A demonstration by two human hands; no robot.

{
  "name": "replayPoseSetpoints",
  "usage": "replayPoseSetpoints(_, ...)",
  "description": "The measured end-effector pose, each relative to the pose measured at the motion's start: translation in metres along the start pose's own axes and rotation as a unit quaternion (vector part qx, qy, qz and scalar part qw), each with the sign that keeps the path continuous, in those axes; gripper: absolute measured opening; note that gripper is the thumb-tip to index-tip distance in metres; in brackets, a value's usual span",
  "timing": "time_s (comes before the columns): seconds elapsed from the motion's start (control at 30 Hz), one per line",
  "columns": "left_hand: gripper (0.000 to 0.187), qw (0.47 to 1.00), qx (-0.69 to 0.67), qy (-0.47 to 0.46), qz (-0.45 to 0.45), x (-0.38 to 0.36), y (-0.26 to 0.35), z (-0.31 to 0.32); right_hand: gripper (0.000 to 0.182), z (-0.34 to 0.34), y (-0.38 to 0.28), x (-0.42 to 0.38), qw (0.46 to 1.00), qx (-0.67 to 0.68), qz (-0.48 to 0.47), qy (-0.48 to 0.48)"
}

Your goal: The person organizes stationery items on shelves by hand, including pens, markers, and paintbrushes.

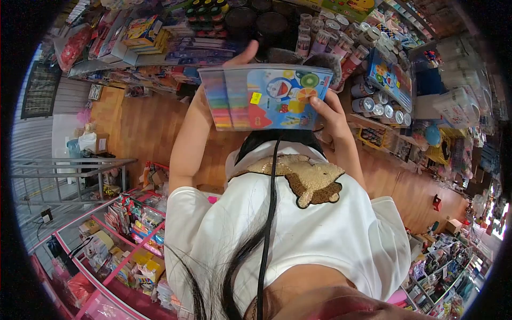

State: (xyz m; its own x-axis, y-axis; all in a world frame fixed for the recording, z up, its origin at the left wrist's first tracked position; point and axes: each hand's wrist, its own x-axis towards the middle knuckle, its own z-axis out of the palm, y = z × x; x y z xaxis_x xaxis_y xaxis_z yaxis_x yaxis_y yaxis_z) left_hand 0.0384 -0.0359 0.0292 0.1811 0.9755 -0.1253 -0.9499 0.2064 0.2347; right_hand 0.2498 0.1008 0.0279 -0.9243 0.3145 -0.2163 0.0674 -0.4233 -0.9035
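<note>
A flat, clear-fronted pack of coloured pens (278,98) is held up in front of my body. Its blue cover carries a cartoon character, fruit pictures and a small yellow sticker, and rows of colours show at its left side. My left hand (244,56) grips the pack from behind at the left; one digit sticks up above the top edge and the rest is mostly hidden. At the right end, my right hand (329,109) pinches the pack, thumb on the front and fingers behind.
Beyond the pack, a display holds clear pencil tubs (362,104), a similar blue pack (385,74) and yellow boxes (144,34). A metal railing (69,168) stands at left. Pink-edged shelves (101,277) of goods sit lower left, with wooden floor (154,120) between.
</note>
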Motion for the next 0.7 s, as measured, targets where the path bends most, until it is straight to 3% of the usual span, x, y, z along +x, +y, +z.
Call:
replayPoseSetpoints(0.1,0.104,0.981,0.189,0.002,0.045,-0.008,0.008,0.021,0.033,0.006,-0.002,-0.003,0.998,-0.008,-0.032,0.046)
replayPoseSetpoints(0.13,0.106,0.95,0.305,-0.03,0.054,-0.017,0.022,0.018,0.032,0.006,-0.003,-0.004,0.997,-0.016,-0.039,0.065)
replayPoseSetpoints(0.2,0.109,0.845,0.522,-0.095,0.07,-0.036,0.054,0.017,0.027,-0.006,-0.004,0.0,0.979,-0.165,-0.111,0.037)
replayPoseSetpoints(0.23,0.094,0.811,0.579,-0.061,0.057,-0.042,0.055,0.025,0.025,-0.01,-0.005,0.001,0.96,-0.239,-0.145,0.024)
replayPoseSetpoints(0.33,0.074,0.605,0.787,0.082,0.088,-0.024,0.017,0.048,0.02,0.003,-0.018,-0.001,0.924,-0.331,-0.191,0.022)
replayPoseSetpoints(0.37,0.062,0.58,0.798,0.127,0.105,-0.014,0.003,0.042,0.021,0.003,-0.016,0.001,0.923,-0.329,-0.198,0.022)
replayPoseSetpoints(0.4,0.057,0.432,0.872,0.167,0.157,-0.006,-0.014,0.041,0.021,0.003,-0.013,0.003,0.922,-0.328,-0.204,0.022)
replayPoseSetpoints(0.47,0.051,0.48,0.839,0.255,0.009,0.004,-0.018,0.054,0.026,0.002,-0.013,0.006,0.941,-0.272,-0.202,0.027)
replayPoseSetpoints(0.53,0.049,0.539,0.79,0.242,0.165,0.003,-0.027,0.023,0.036,-0.004,-0.017,0.006,0.969,-0.161,-0.182,0.04)
replayPoseSetpoints(0.57,0.049,0.565,0.754,0.232,0.239,0.001,-0.032,0.011,0.051,-0.025,-0.006,0.017,0.933,-0.217,-0.274,0.084)
replayPoseSetpoints(0.6,0.048,0.591,0.727,0.244,0.249,-0.002,-0.034,0.009,0.061,-0.031,-0.009,0.023,0.928,-0.171,-0.313,0.101)
replayPoseSetpoints(0.67,0.046,0.637,0.671,0.27,0.268,-0.009,-0.037,0.008,0.049,-0.075,-0.004,0.031,0.943,-0.074,-0.314,0.087)
replayPoseSetpoints(0.7,0.046,0.644,0.66,0.275,0.272,-0.01,-0.039,0.007,0.043,-0.054,-0.016,0.027,0.931,-0.093,-0.33,0.125)
